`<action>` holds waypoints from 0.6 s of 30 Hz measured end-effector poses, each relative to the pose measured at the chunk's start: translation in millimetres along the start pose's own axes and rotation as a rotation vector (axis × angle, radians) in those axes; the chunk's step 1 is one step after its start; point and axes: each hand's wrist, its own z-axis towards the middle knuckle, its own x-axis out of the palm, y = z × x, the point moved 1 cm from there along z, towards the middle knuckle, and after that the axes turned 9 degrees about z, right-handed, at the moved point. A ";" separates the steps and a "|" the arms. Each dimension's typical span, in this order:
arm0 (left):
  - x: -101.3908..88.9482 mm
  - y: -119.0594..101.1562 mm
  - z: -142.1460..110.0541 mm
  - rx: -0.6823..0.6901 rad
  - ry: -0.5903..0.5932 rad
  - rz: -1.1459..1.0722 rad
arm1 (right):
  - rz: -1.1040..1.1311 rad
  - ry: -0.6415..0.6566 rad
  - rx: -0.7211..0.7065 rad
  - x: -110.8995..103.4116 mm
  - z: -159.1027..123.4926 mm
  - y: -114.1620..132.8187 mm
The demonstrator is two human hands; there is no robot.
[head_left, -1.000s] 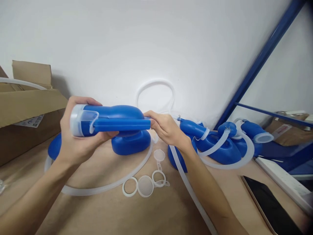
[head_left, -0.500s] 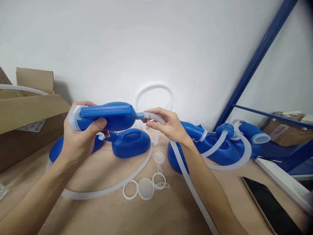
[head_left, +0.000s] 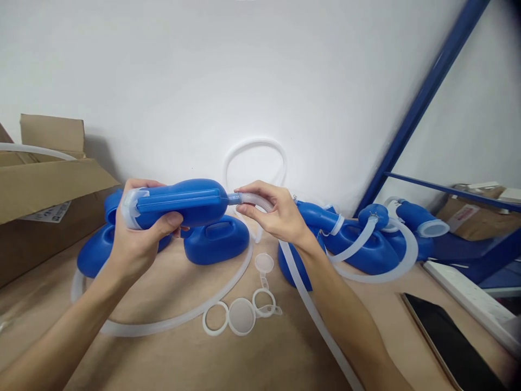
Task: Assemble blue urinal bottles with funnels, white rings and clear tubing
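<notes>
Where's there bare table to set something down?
On the table nearer you than the white caps, between the left forearm and long tube. A smaller patch lies between the right forearm and phone. The back right is crowded with blue bottles.

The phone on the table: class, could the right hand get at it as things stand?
Probably not without letting go: the right hand has its grip on the pale hose. Nothing is seen covering the phone, so the way looks free otherwise.

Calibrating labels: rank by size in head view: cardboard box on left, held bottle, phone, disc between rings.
Cardboard box
Held bottle and phone: too close to rank; phone's nearness may inflate it
Disc
</notes>
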 end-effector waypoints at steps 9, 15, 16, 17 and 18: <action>-5.3 2.8 2.5 0.029 -0.005 0.065 | 0.214 -0.022 0.162 10.1 1.6 -5.6; -8.2 8.6 5.4 0.057 -0.020 0.157 | 0.254 -0.007 0.228 7.9 2.4 -5.1; -9.5 9.1 5.9 0.064 -0.011 0.180 | 0.244 -0.001 0.234 7.9 2.3 -4.3; -10.8 8.9 6.3 0.090 -0.009 0.241 | 0.239 0.009 0.239 8.1 2.1 -3.5; -11.9 7.8 6.7 0.130 -0.014 0.326 | 0.244 0.021 0.241 8.5 2.0 -2.8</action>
